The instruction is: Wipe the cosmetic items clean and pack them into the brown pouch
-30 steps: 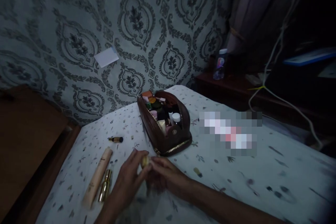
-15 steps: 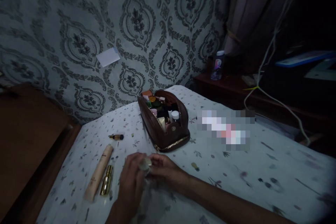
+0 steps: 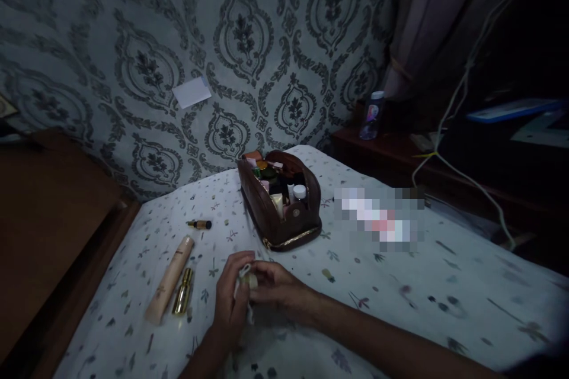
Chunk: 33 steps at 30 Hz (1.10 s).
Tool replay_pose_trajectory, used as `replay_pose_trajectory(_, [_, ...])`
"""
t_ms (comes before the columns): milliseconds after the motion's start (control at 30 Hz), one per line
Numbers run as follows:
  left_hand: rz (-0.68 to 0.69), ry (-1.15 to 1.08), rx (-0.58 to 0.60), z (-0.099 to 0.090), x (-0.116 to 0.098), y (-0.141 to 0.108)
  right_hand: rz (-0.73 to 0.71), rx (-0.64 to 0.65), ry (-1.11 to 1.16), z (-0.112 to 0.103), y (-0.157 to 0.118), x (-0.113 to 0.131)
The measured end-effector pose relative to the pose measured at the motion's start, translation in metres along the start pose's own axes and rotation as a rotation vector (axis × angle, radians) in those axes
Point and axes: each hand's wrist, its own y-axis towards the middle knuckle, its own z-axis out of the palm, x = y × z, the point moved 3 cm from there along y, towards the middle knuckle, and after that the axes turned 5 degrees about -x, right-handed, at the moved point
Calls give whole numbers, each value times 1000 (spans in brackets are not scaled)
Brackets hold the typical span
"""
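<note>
In front of the brown bag, my left hand (image 3: 232, 296) and my right hand (image 3: 284, 291) meet around a small pale object (image 3: 249, 281) with a white band or string at its side. Fingers of both hands are closed on it and hide much of its shape. The brown bag (image 3: 262, 213) stands unzipped just beyond, filled with small bottles, tubes and a white-capped jar (image 3: 299, 192). Left of my hands lie a beige tube (image 3: 169, 281), a shiny gold bottle (image 3: 182, 295) and a small black-and-gold item (image 3: 201, 224).
The patterned white sheet (image 3: 382, 302) carries a pixelated patch at the right. Behind it, a bottle (image 3: 370, 115) stands on a dark red surface (image 3: 391, 147), near a hanging white cable (image 3: 460, 92). A brown wooden panel (image 3: 57, 201) borders the left.
The view has shifted slightly. My left hand has turned a little around the pale object, and the white band now shows more clearly between my hands.
</note>
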Motion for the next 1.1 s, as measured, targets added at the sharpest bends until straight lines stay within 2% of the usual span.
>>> replay_pose_trajectory(100, [48, 85, -34, 2, 5, -2, 50, -43, 78, 0, 2, -2])
replay_pose_trajectory(200, [136, 160, -7, 2, 2, 2, 83, -50, 24, -3, 4, -4])
replay_pose_trajectory(367, [260, 261, 10, -4, -11, 10, 111, 20, -127, -3, 3, -1])
replay_pose_trajectory(467, [255, 247, -2, -6, -13, 11, 123, 59, -118, -1, 2, 0])
replay_pose_trajectory(567, [152, 168, -33, -8, -10, 7, 132, 63, -109, 1, 2, -2])
replay_pose_trajectory(767, [-214, -74, -19, -6, -8, 0, 137, 16, -129, 0, 0, -10])
replay_pose_trajectory(900, [-364, -279, -44, -4, -11, -1, 137, 80, -217, 4, 0, -14])
replay_pose_trajectory(1100, [-643, -500, -225, -6, -3, 3, 176, 212, -259, 11, -4, -20])
